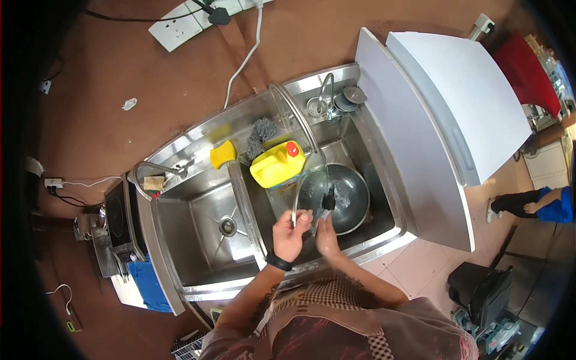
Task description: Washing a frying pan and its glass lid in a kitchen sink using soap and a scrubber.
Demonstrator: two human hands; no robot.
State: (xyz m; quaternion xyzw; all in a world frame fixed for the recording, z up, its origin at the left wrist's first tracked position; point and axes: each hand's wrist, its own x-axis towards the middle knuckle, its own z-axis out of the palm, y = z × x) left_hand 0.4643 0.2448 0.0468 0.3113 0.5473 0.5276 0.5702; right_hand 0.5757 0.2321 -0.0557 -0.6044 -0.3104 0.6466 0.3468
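Note:
My left hand (289,236), with a black band at the wrist, grips the rim of a clear glass pot lid (310,184) over the right sink basin. The lid is held on edge, its black knob facing right. On its knob side, my right hand (327,235) is raised against or close to the glass, with something small and pale at the fingertips. Below the curved metal faucet (294,108), the lid's upper part looks wet. A dark wok (348,198) with water in it rests in the basin, just right of my right hand.
A yellow jug (276,168) with a red cap stands left of the lid, near grey scouring pads (261,132) and a yellow sponge (222,154). The left basin (202,247) adjoins. A white appliance (463,99) and panel border the right. A person (540,204) stands far right.

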